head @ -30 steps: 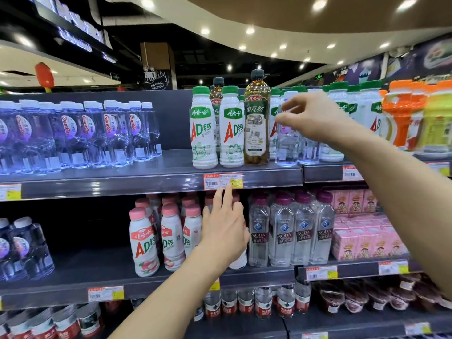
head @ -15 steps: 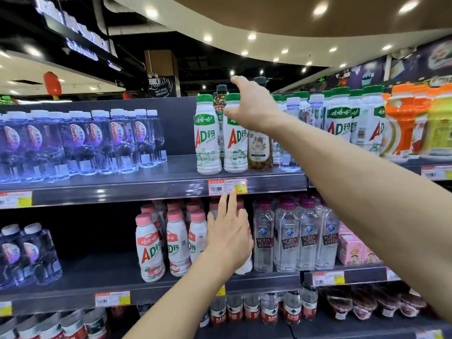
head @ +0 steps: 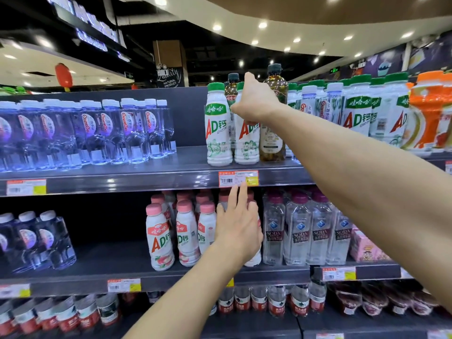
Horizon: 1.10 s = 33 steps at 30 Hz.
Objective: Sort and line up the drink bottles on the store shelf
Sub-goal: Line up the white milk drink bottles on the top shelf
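On the top shelf [head: 151, 178] stand two white AD bottles with green caps, the left one [head: 217, 133] free. My right hand [head: 254, 101] covers the neck of the second one [head: 246, 143], thumb on its left side, index finger raised. A brown tea bottle [head: 274, 128] stands just right of it, and another dark bottle [head: 231, 90] shows behind. My left hand [head: 238, 231] lies flat with fingers spread against a pink-capped AD bottle [head: 254, 261] on the middle shelf. More pink-capped AD bottles [head: 160, 238] stand to its left.
Clear water bottles [head: 97, 133] fill the top shelf's left. More green-capped AD bottles [head: 358, 111] and orange bottles [head: 426, 113] crowd the right. Soda water bottles [head: 299, 231] and pink cartons [head: 367, 248] fill the middle shelf's right. Red-labelled bottles [head: 276, 304] line the bottom shelf.
My right hand has swung left from the clear bottles to the neck of the second green-capped AD bottle. My left hand has stayed against the pink-capped bottle.
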Tool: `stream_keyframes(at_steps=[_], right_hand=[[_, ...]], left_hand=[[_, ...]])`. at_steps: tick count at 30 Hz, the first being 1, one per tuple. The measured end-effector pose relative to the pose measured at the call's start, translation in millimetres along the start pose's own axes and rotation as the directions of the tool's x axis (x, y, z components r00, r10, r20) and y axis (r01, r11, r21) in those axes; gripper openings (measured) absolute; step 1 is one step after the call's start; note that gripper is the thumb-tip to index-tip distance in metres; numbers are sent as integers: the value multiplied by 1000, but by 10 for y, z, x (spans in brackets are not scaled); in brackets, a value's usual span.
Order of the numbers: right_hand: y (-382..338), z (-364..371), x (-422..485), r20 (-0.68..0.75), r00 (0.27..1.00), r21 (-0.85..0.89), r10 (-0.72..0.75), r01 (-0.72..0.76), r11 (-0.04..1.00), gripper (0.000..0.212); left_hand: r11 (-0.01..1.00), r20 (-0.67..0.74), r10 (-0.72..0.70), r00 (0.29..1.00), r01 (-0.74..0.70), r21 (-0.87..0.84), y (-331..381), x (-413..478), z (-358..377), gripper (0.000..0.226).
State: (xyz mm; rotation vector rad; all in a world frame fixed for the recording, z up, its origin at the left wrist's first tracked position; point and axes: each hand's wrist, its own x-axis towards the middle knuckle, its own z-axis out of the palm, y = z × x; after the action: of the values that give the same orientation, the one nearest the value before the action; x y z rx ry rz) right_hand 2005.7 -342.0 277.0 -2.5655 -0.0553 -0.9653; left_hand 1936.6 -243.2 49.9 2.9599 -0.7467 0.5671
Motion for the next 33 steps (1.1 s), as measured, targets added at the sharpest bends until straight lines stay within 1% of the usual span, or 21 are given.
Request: stream_keyframes(at_steps=[3, 6, 12, 16, 18, 21, 25, 27, 31, 33], right_hand=[[35, 35, 22, -20, 1000, -24, -16, 16, 1000, 47], [53, 50, 46, -47, 999, -27, -1, 0, 1000, 43], [93, 85, 96, -89, 996, -31, 16, -19, 999, 45], [99, 48, 109, -104, 994, -30, 22, -26, 999, 50], [92, 28, 111, -105, 994, -14, 24, -25, 1000, 45], [68, 23, 39, -81, 995, 45, 51, -48, 998, 47], [65, 128, -86, -17, 996, 80, 87, -85, 993, 66], [112, 174, -129, 14, 993, 100, 116, -117, 988, 71], [194, 198, -167, 73, 990, 155, 118, -128, 980, 67], [202, 172, -175, 90, 990, 196, 110, -125, 972, 59]], left_hand=[[1000, -8, -4, 1000, 4, 3, 6, -1, 11, 42], [1000, -5, -7, 1000, 8, 6, 18, -4, 15, 45], [1000, -3, -8, 1000, 8, -12, 12, -6, 33, 42], [1000, -17, -7, 1000, 6, -21, 5, -4, 47, 41], [1000, -17, -5, 1000, 5, -23, 2, -2, 49, 42], [999, -30, -8, 1000, 7, -33, -1, 0, 62, 41], [1000, -40, -8, 999, 7, -29, 3, -11, 75, 42], [1000, -55, -2, 999, 0, -28, -4, -13, 74, 41], [1000, -49, 8, 999, -9, -23, -11, -10, 72, 44], [1000, -49, 12, 999, -12, -15, -9, -10, 70, 45]])
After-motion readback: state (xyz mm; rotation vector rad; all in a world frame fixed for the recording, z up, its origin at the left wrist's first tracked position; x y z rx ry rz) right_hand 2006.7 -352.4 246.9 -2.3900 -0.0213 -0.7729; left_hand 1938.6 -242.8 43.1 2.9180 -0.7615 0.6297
